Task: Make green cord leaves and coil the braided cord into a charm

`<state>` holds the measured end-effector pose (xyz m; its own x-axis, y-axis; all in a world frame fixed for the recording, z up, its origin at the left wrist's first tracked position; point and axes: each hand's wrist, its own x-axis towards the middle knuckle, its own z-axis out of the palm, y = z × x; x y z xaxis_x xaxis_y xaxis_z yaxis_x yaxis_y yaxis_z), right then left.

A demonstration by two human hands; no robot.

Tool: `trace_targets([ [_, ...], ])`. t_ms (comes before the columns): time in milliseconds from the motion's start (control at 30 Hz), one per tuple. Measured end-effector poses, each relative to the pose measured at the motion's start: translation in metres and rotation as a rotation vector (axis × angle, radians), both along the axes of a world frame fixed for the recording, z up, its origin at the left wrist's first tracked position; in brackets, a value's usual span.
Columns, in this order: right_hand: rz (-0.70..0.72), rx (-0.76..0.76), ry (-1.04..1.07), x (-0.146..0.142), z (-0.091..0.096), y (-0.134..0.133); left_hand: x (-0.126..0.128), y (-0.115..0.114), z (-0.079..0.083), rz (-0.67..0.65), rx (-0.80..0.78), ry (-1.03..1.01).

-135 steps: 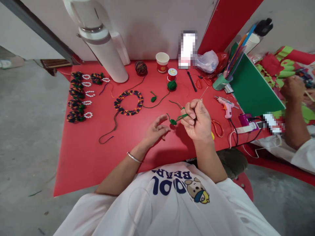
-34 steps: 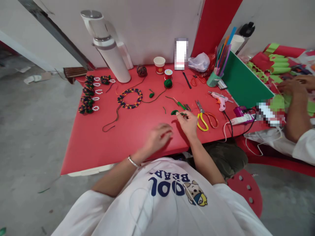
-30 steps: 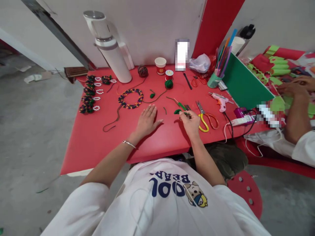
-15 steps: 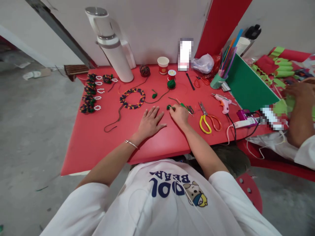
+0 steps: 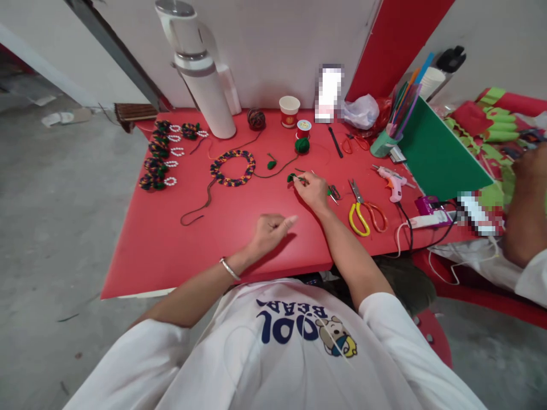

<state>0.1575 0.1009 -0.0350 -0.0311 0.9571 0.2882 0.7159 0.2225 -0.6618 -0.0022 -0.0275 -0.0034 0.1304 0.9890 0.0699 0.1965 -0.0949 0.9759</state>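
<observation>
My right hand [image 5: 314,192] is closed in a pinch on a small dark-green yarn piece [image 5: 291,177], just above the red table [image 5: 239,245]. Nearer my body, my left hand [image 5: 271,234] has its fingers curled in and the thumb stretched out, with nothing visible in it. Partly covered by my right hand lies a green-handled crochet hook [image 5: 334,197]. A second small green yarn piece [image 5: 272,164] rests beyond my hands, near a ball of green yarn [image 5: 302,146]. To the left lies a multicoloured crocheted ring [image 5: 233,168] with a loose brown tail.
Scissors [image 5: 359,209] and a pink glue gun [image 5: 393,183] lie at right, beside a green board [image 5: 444,151]. A tall white flask [image 5: 205,94], a paper cup [image 5: 289,111] and a phone [image 5: 329,94] stand behind. Several beaded yarn pieces [image 5: 156,165] line the left. Another person's arm [image 5: 525,210] is at far right.
My left hand has come off the table, drawn back toward my body, and its spread fingers have curled in. The right hand still pinches the green yarn piece, shifted slightly. The view has tilted a little.
</observation>
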Motion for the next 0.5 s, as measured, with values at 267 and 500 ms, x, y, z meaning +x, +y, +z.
trace_targets([
  [267, 0.195, -0.191, 0.47, -0.012, 0.004, -0.004, -0.008, 0.089, -0.02, 0.246, -0.192, -0.509],
  [500, 0.243, -0.305, 0.571, -0.007, 0.017, -0.009, -0.005, 0.095, -0.017, 0.175, -0.3, -0.634],
])
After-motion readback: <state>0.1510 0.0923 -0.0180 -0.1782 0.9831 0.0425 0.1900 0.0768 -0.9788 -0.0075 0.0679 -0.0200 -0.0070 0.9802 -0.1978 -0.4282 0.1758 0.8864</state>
